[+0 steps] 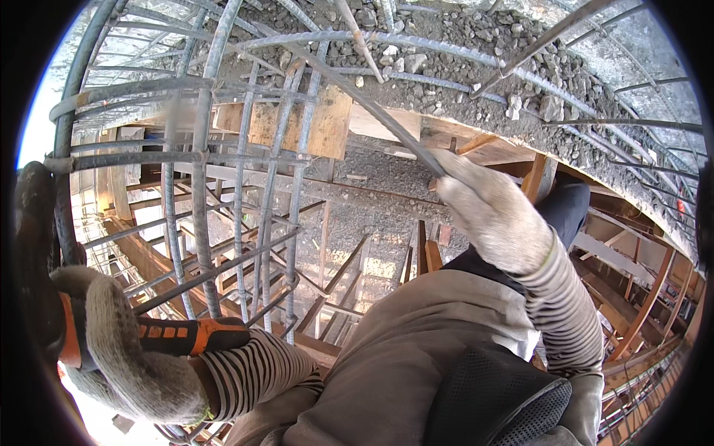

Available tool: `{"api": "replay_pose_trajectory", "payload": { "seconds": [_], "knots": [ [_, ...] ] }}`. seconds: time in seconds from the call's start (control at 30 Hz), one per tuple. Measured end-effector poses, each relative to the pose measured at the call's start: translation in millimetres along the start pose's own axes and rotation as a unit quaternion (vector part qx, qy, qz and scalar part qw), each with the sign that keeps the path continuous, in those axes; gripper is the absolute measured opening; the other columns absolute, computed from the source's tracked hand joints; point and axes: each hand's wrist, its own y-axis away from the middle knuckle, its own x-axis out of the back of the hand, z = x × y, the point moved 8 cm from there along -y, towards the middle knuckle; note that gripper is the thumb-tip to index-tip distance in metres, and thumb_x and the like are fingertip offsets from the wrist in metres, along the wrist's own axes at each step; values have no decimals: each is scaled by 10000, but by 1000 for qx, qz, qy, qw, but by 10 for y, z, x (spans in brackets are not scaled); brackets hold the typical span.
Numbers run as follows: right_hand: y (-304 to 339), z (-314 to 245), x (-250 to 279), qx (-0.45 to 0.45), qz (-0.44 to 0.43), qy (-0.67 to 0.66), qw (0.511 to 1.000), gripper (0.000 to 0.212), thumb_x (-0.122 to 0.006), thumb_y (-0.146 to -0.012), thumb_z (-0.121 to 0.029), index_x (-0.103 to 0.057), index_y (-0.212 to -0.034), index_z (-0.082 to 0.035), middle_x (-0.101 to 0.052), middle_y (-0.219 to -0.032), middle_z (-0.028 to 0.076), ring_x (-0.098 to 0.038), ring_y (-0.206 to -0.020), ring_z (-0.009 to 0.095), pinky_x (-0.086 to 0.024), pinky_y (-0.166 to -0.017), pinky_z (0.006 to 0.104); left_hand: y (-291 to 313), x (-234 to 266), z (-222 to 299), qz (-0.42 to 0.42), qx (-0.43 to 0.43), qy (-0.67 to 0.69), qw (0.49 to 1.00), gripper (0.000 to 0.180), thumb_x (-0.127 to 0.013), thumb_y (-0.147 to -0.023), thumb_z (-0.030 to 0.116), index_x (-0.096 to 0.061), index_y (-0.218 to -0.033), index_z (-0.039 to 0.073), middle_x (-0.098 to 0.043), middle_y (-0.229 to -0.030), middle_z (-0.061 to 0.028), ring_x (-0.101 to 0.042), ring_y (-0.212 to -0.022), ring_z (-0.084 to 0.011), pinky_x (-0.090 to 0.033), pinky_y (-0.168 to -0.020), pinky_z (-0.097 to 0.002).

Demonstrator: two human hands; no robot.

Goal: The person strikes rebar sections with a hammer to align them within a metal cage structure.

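My left hand point(126, 357), in a grey knit glove, is wrapped round the handle of an orange and black power tool point(167, 334) at the lower left. The tool's dark body runs up along the left rim, beside the upright bars of a rebar cage point(201, 149). Right of centre, my right hand point(498, 215), in a pale work glove, is closed on one end of a thin steel bar point(372, 111). That bar slants up and to the left, crossing in front of the curved rebar. My right fingers are partly blurred.
Broken stone point(476, 44) lies along the far edge among curved rebar point(357, 36). A plywood panel point(320, 123) stands behind the cage. Timber props and crossbars point(639, 305) fill the space at right and below. Gravel ground point(364, 193) shows deeper down, beneath my body.
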Motion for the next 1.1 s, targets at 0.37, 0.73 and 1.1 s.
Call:
{"api": "replay_pose_trajectory", "payload": {
  "seconds": [0.37,0.73,1.1],
  "knots": [
    [328,112,-78,51,64,-46,996,424,-490,-1055,-135,-472,-1440,40,-676,-1070,84,-547,-601,46,-482,-536,217,-8,14,0,-25,-19,-20,999,253,-628,-962,149,-702,-1087,-58,-714,-1033,-153,-731,-855,-171,-629,-731,-290],
    [748,-3,-259,-52,73,-99,991,409,-463,-1030,-35,-462,-1422,83,-635,-1190,216,-619,-728,149,-521,-644,252,137,-110,116,46,105,79,990,267,-749,-831,153,-719,-1030,-21,-709,-958,-76,-688,-836,-137,-572,-793,-265],
    [688,-157,-282,112,65,104,986,329,-544,-963,16,-532,-1280,102,-613,-1270,302,-691,-861,287,-563,-805,325,-19,-127,334,-10,-5,-9,1000,237,-764,-809,128,-712,-1011,16,-718,-934,-70,-699,-815,-157,-574,-762,-287]
  ]
}}
